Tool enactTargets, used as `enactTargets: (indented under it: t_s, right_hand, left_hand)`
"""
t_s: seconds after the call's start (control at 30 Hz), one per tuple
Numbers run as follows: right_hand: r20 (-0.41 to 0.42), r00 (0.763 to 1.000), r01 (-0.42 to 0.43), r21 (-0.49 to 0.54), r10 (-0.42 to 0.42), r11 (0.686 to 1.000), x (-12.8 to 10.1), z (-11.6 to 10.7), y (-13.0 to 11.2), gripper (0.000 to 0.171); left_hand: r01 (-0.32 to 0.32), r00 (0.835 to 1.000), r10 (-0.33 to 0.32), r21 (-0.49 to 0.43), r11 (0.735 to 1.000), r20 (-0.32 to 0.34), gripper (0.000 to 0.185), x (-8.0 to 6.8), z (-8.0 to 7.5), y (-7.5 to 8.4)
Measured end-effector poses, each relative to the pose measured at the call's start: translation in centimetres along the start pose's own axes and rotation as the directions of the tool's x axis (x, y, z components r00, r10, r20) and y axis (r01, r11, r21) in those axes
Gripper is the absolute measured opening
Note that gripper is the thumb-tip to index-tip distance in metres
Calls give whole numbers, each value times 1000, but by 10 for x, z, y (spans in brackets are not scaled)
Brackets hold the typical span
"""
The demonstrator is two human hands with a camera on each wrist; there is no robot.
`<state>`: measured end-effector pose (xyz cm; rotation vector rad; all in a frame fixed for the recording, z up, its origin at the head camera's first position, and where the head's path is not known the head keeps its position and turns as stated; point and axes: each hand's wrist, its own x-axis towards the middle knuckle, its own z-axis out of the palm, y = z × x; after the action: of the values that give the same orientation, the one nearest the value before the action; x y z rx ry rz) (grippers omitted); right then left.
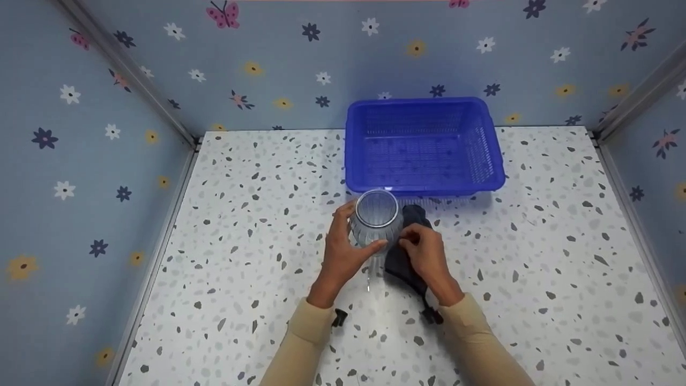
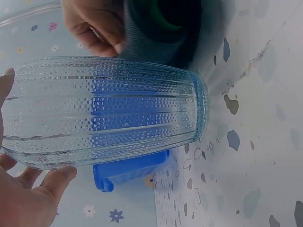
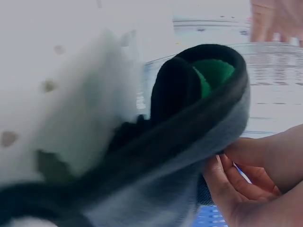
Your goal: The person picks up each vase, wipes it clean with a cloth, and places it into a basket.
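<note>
My left hand (image 1: 343, 252) holds a clear ribbed glass jar (image 2: 142, 109) by its upper part, thumb on the near side and fingers round the far side. The jar is upright with its round mouth facing up; I cannot tell whether its base touches the table. Just to its right, my right hand (image 1: 426, 254) pinches the edge of a dark grey fabric piece (image 3: 170, 156) between thumb and fingers. This fabric has black edging and a green inner side, and it curls over in the right wrist view. A black buckle (image 1: 430, 315) hangs at its near end.
A blue plastic basket (image 1: 426, 187) with perforated sides stands behind the hands, against the flowered back wall (image 1: 289, 59). Another black clip (image 1: 339, 317) lies by the left wrist. The white speckled table (image 1: 246, 225) meets panels on both sides.
</note>
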<state>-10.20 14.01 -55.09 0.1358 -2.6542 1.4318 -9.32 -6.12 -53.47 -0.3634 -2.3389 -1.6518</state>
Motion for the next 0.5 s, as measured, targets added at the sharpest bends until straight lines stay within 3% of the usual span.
enactTargets:
  t_s: [0.3,0.5]
  right_hand:
    - [-79,996,38,73,-32,997,-1,-27,-39,9]
    - [-111,993,60,96,-49,994,2,-34,-55,8]
  left_hand:
    - [-7,1000,7,39,999,-5,88,-2,0,-1]
    - [-44,999,45,36,998,-18,87,-1,1,-2]
